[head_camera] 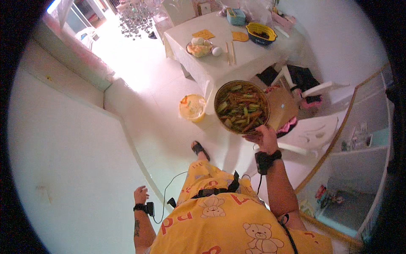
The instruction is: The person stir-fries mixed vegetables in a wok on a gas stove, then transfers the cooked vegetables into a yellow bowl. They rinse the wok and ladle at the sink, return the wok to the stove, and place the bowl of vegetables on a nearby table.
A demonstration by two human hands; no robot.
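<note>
My right hand [265,138] grips the near rim of a round dish of cooked vegetables [242,107], held level in front of me. Green pieces and brownish strips fill the dish. Low at my left side, my left hand [141,194] hangs with bent fingers and nothing in it. Beyond the dish stands a table with a pale cloth [209,68]. On it are a plate of buns and flatbread [199,50], a white egg-shaped item [217,51], a pair of chopsticks [230,53] and a yellow basket in a dark basin [261,33].
A lined yellow bin [192,108] stands on the floor by the table's near corner. White plastic chairs [317,133] are at the right, one with dark cloth on it. A glass-fronted cabinet [355,139] lines the right side. A pale wall [73,152] runs along the left.
</note>
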